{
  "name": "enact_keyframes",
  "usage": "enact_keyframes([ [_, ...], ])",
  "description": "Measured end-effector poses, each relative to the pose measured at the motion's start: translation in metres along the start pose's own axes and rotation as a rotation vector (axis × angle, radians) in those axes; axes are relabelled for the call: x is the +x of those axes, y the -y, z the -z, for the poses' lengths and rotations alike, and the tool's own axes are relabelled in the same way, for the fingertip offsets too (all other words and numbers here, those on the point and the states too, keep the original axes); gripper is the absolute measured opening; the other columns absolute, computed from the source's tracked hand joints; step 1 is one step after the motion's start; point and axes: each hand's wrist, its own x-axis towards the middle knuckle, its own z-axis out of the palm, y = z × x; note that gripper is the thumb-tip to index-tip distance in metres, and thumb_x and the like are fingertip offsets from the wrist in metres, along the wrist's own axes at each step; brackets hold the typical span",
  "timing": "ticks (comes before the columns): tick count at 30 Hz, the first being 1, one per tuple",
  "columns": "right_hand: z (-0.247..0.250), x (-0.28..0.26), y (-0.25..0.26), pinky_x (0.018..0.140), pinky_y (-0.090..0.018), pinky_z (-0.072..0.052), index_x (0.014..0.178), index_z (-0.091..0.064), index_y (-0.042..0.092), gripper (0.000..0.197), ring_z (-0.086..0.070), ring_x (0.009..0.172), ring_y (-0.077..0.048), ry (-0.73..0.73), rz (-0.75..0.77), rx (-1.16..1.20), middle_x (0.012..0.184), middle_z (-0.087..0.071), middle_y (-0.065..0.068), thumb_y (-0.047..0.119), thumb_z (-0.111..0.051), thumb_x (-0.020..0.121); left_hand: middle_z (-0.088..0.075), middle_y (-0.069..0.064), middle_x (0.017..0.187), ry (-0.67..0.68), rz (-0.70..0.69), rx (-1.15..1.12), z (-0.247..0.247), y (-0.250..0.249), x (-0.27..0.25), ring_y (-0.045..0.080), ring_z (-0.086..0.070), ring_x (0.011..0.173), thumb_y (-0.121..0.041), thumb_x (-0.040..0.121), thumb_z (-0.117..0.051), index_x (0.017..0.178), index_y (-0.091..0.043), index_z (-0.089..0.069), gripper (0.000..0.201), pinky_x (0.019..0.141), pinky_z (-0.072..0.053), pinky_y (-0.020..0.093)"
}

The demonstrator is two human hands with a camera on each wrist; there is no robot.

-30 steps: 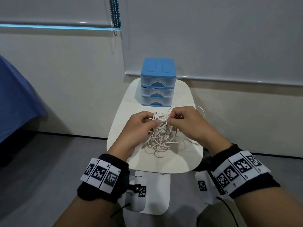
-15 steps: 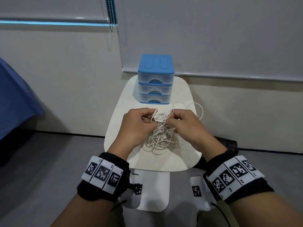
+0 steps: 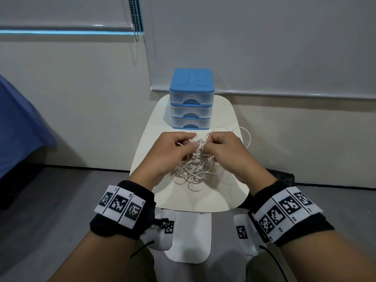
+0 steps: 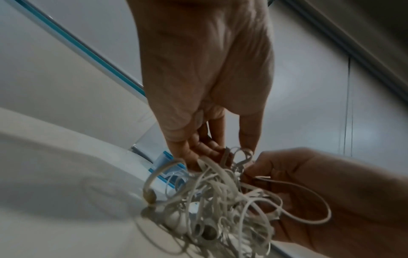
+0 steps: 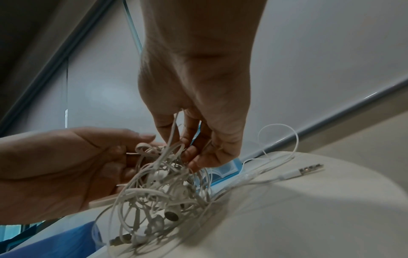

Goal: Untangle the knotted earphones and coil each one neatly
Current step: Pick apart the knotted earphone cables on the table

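Earphones (image 3: 193,167) tangled between both pinching hands (image 3: 200,146).

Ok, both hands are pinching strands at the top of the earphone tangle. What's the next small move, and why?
Probably ease the hands apart slowly. The left hand and right hand each pinch cable at the top of the earphone tangle, whose lower loops lie knotted on the table. One plug already lies free at the right, so that strand may be the easiest to work out first.
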Motion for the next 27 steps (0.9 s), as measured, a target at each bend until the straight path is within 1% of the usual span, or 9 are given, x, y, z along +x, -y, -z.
enact_keyframes([
  [3, -0.002, -0.001, 0.0, 0.069, -0.037, -0.048, 0.066, -0.057, 0.009, 0.016, -0.054, 0.068, -0.016, 0.002, 0.011, 0.0, 0.067, -0.059, -0.001, 0.012, -0.065, 0.079, -0.061, -0.007, 0.076, 0.002, 0.005, 0.036, 0.002, 0.004, 0.001, 0.013, -0.058, 0.072, -0.003, 0.09, -0.076, 0.116, -0.023, -0.074, 0.033, 0.081, -0.058, 0.034],
  [6, -0.001, -0.002, -0.002, 0.068, -0.037, -0.049, 0.066, -0.059, 0.008, 0.014, -0.054, 0.068, -0.015, -0.014, 0.016, -0.018, 0.067, -0.061, 0.0, 0.009, -0.064, 0.079, -0.064, 0.0, 0.072, -0.067, 0.021, 0.136, 0.005, 0.009, 0.004, 0.014, -0.058, 0.069, -0.001, 0.086, -0.072, 0.093, -0.03, -0.079, 0.031, 0.082, -0.059, 0.048],
  [8, -0.001, -0.003, -0.003, 0.066, -0.034, -0.048, 0.066, -0.06, 0.008, 0.015, -0.053, 0.065, -0.013, -0.037, 0.024, -0.022, 0.065, -0.061, 0.003, 0.007, -0.064, 0.08, -0.068, 0.011, 0.073, -0.058, 0.052, 0.182, 0.007, 0.01, 0.006, 0.014, -0.06, 0.066, -0.002, 0.085, -0.07, 0.09, -0.023, -0.081, 0.024, 0.079, -0.06, 0.05],
  [11, -0.003, -0.003, -0.001, 0.064, -0.032, -0.046, 0.067, -0.06, 0.007, 0.015, -0.05, 0.063, -0.011, -0.04, 0.044, -0.024, 0.064, -0.058, 0.006, 0.007, -0.064, 0.081, -0.064, 0.004, 0.067, -0.001, 0.093, 0.124, 0.008, 0.01, 0.006, 0.013, -0.059, 0.064, -0.005, 0.09, -0.074, 0.092, -0.014, -0.078, 0.01, 0.079, -0.059, 0.043],
  [14, -0.005, -0.001, 0.0, 0.067, -0.035, -0.048, 0.068, -0.061, 0.007, 0.015, -0.053, 0.066, -0.012, -0.03, 0.058, -0.026, 0.066, -0.061, 0.003, 0.008, -0.064, 0.083, -0.073, 0.001, 0.086, 0.036, 0.071, 0.133, 0.009, 0.009, 0.006, 0.012, -0.064, 0.07, -0.012, 0.094, -0.073, 0.094, -0.016, -0.075, 0.004, 0.076, -0.055, 0.035],
  [17, -0.004, 0.001, -0.002, 0.071, -0.04, -0.052, 0.066, -0.061, 0.011, 0.016, -0.055, 0.069, -0.015, -0.019, 0.045, 0.007, 0.066, -0.061, 0.004, 0.01, -0.064, 0.082, -0.074, 0.002, 0.1, 0.074, 0.081, 0.171, 0.008, 0.008, 0.005, 0.006, -0.068, 0.071, -0.015, 0.095, -0.072, 0.104, -0.02, -0.073, 0.01, 0.069, -0.056, 0.025],
  [22, -0.005, 0.0, -0.002, 0.07, -0.04, -0.049, 0.067, -0.062, 0.013, 0.009, -0.056, 0.069, -0.018, 0.016, 0.013, 0.08, 0.068, -0.061, 0.001, 0.018, -0.063, 0.075, -0.072, 0.003, 0.093, 0.09, 0.091, 0.18, 0.012, 0.005, 0.006, 0.011, -0.071, 0.072, -0.012, 0.089, -0.078, 0.108, -0.022, -0.071, 0.022, 0.067, -0.055, 0.028],
  [25, -0.006, 0.0, -0.004, 0.073, -0.052, -0.056, 0.068, -0.063, 0.012, 0.008, -0.058, 0.07, -0.021, 0.01, -0.01, 0.084, 0.069, -0.063, -0.005, 0.019, -0.063, 0.073, -0.074, 0.003, 0.097, 0.04, 0.056, 0.17, 0.012, 0.004, 0.006, 0.025, -0.075, 0.08, -0.004, 0.082, -0.082, 0.1, -0.021, -0.074, 0.026, 0.075, -0.061, 0.038],
  [27, -0.008, 0.0, -0.005, 0.075, -0.054, -0.058, 0.069, -0.063, 0.013, 0.008, -0.06, 0.07, -0.022, -0.008, -0.028, 0.077, 0.071, -0.066, -0.009, 0.019, -0.064, 0.074, -0.076, 0.002, 0.092, -0.007, 0.026, 0.149, 0.011, 0.004, 0.007, 0.026, -0.077, 0.08, 0.001, 0.08, -0.083, 0.095, -0.017, -0.076, 0.025, 0.077, -0.063, 0.039],
])
